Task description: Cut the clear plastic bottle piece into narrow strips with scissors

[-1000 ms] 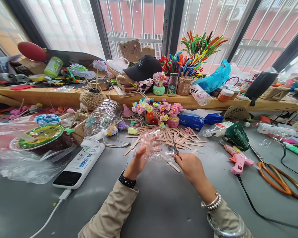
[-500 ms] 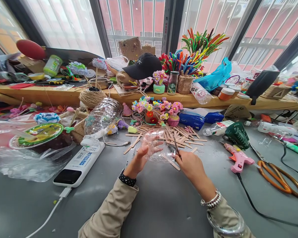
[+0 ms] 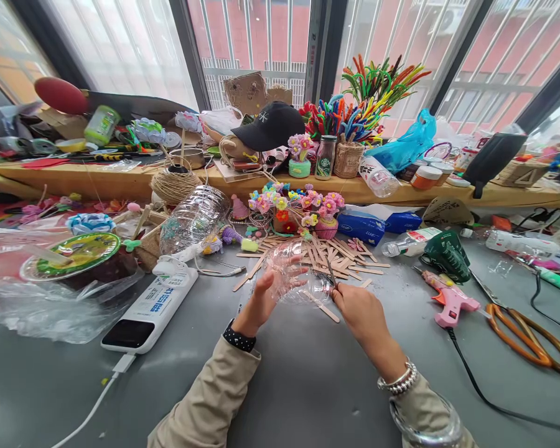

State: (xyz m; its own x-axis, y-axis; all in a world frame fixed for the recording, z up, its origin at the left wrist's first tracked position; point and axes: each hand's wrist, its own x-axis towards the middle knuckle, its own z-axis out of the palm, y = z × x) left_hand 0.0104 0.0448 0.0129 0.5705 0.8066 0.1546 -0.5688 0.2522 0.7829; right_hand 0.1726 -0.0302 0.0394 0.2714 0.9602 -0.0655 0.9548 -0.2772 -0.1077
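Note:
A piece of clear plastic bottle (image 3: 313, 287) is held up above the grey table, over a heap of wooden craft sticks (image 3: 340, 259). My left hand (image 3: 266, 292) supports it from the left, its fingers partly curved and visible through the plastic. At the bottle's right edge, my right hand (image 3: 357, 306) grips a pair of scissors (image 3: 331, 274) with slim dark blades pointing up and away. The blades are at the plastic's rim; whether they are cutting cannot be made out. The handles are mostly covered by my fingers.
A pink glue gun (image 3: 453, 298) and large orange-handled scissors (image 3: 518, 333) lie to the right, with a black cord trailing forward. A white power bank (image 3: 152, 311) and a lidded bowl (image 3: 79, 258) sit left. Crocheted flowers (image 3: 303, 202) stand behind the sticks, before a crowded wooden ledge (image 3: 261, 180).

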